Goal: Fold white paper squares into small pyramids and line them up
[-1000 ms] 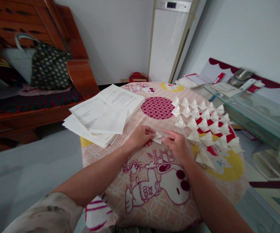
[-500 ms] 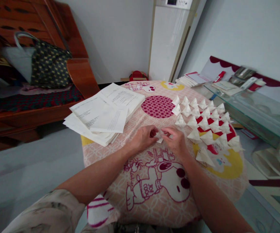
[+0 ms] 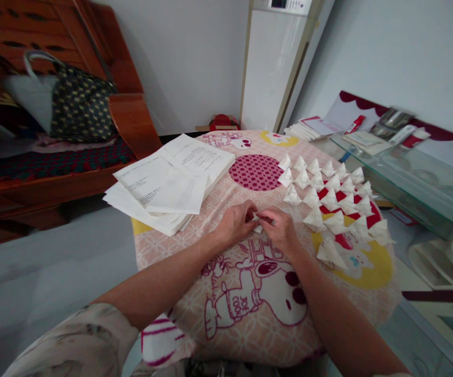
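Between my two hands is a small piece of folded white paper, mostly hidden by my fingers. My left hand pinches it from the left side. On the other side my right hand has thumb and fingers closed on the same piece. Both hands are low over the middle of the patterned tablecloth. To the right stand several rows of small folded paper shapes with pointed tips. One of them, a folded paper shape, sits nearest to my right forearm.
A stack of printed paper sheets lies on the table's left side. At the right is a glass shelf with small items on it. A wooden bench holding a dark patterned bag stands at the left.
My fingers have drawn closer together over the paper, with the right hand shifting slightly left. The paper shapes and the stack stay in place.
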Available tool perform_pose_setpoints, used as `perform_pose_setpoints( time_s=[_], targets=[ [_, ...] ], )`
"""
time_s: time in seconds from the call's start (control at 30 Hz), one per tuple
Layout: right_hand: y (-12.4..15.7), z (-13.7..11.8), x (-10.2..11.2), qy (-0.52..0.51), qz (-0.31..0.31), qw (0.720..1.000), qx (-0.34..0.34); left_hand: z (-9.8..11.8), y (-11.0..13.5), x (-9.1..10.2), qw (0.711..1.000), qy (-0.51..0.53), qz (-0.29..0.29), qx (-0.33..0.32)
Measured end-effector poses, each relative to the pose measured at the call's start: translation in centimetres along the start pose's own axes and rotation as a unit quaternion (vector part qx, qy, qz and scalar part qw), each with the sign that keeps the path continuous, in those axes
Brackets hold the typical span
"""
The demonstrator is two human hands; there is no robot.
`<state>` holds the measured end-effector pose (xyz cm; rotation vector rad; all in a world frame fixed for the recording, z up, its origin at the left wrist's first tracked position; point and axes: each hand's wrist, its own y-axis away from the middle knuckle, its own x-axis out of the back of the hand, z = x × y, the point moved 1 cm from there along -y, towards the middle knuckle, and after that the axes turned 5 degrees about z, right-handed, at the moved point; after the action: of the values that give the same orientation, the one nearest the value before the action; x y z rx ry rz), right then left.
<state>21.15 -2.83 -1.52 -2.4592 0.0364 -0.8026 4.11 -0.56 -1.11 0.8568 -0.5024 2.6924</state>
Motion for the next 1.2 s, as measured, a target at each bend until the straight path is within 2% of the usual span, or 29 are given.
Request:
perform_pose_setpoints(
  time_s=[0.73,0.9,1.03,1.2],
  targets=[
    [0.0,-0.3,-0.3,0.052,0.001,0.998,0.028,1.0,0.2,0.0,0.996,-0.084,0.031,-0.009],
    [0.0,-0.4,-0.7,0.077,0.012,0.997,0.028,1.2,0.3,0.3,0.997,-0.065,0.033,-0.005],
    [0.1,-0.4,-0.4,0.059,0.038,0.997,0.016,1.1,0.3,1.1,0.999,-0.02,0.041,0.008],
    [0.2,0.2,0.4,0.025,0.117,0.99,-0.074,0.2,0.2,1.9,0.995,0.076,0.066,-0.004]
  ],
)
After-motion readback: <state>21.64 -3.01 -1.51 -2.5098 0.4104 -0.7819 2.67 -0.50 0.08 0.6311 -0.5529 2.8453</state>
